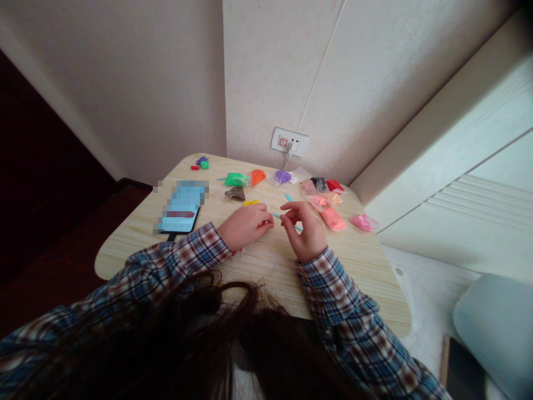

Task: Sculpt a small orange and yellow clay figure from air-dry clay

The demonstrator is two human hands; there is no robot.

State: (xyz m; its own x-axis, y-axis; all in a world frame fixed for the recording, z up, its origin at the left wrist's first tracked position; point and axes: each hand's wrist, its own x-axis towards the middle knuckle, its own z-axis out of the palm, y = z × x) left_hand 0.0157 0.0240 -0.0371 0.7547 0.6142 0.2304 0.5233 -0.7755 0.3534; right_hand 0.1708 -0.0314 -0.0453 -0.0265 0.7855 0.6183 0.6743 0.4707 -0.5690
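Together — right fingers [288,226]; blue stick [277,215] between

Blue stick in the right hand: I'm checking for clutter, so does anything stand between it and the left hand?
Nothing visible does. The blue stick in the right hand ends close by the left hand; whether they touch is too small to tell. The yellow piece lies beyond the left hand, not between them.
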